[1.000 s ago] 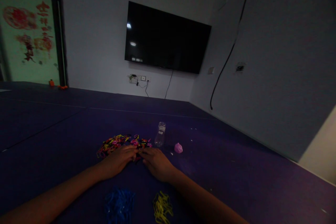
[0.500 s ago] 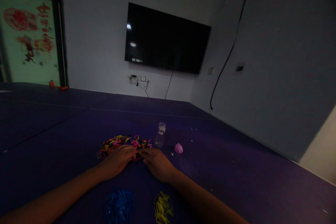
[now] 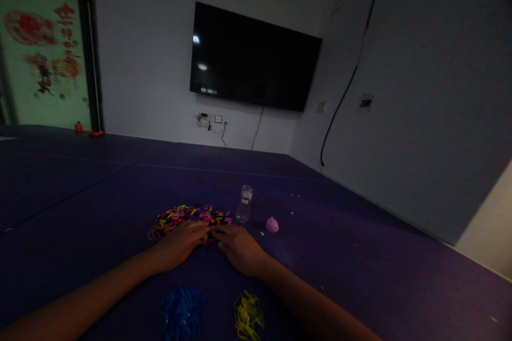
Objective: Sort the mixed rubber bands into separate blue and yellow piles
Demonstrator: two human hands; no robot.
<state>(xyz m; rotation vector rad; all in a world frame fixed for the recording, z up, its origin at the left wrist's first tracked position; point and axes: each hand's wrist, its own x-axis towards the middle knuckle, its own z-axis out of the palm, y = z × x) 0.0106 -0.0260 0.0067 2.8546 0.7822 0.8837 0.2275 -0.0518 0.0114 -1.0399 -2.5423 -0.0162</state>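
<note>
Two hands at the bright bands

The big purple table [image 3: 160, 181] is in a dim room, with a black TV [image 3: 256, 58] on the wall. The mixed bands [image 3: 172, 218] lie in a long heap, going left to right. The left hand [image 3: 180, 245] and right hand [image 3: 242, 250] touch its near edge, fingers bent; I can't tell if they grip.

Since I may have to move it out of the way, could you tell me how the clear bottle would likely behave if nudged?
The clear bottle looks empty and see-through, so it is probably light for its size. It stands upright and is taller than wide, so a push near the top might tip it. Its smooth-looking, rounded sides suggest it could roll once down.
</note>
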